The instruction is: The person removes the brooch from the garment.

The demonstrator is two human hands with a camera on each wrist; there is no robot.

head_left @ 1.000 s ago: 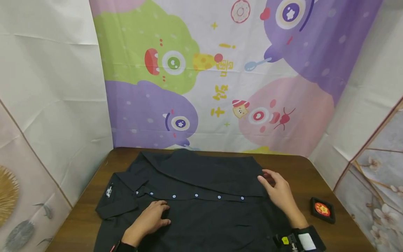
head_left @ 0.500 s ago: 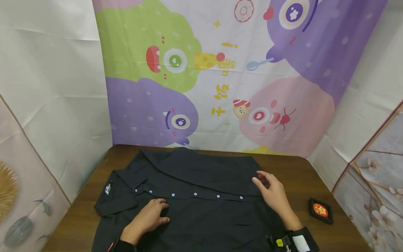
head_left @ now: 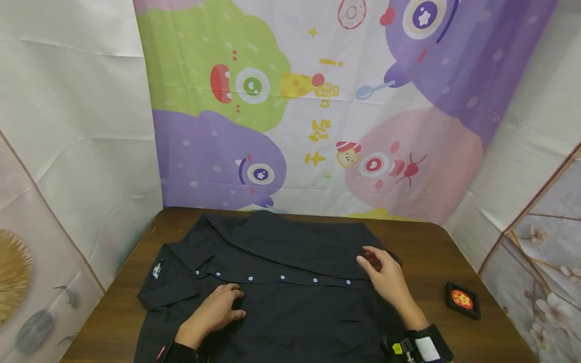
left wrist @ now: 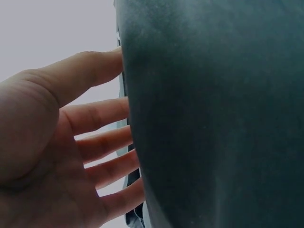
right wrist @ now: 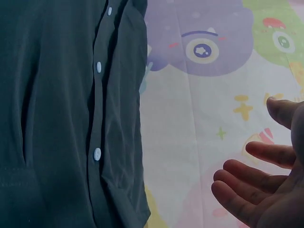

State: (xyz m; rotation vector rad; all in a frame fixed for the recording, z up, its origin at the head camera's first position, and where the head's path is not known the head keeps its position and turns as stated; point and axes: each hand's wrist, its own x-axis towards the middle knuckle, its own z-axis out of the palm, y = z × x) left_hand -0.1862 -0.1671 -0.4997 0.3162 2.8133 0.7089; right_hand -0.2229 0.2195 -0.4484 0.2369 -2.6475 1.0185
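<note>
A dark button-up shirt (head_left: 299,302) lies spread over the table, its row of pale buttons running left to right. My left hand (head_left: 215,312) is over the lower left part of the shirt, below the button row, fingers relaxed. In the left wrist view the fingertips of my left hand (left wrist: 95,142) meet the dark cloth. My right hand (head_left: 386,277) hangs by the shirt's right edge with thumb and fingers apart. In the right wrist view my right hand (right wrist: 266,175) has nothing between its fingers and stands apart from the shirt (right wrist: 61,104).
The brown wooden table (head_left: 426,252) shows around the shirt. A small black square box (head_left: 462,301) with a red and yellow emblem stands at the right. Behind the table hangs a cartoon-printed curtain (head_left: 313,191), with white cloth walls (head_left: 100,166) on both sides.
My right hand has drifted left along the shirt's right edge, and a dark bit of cloth now shows behind its fingers. My left hand has stayed in about the same place.
</note>
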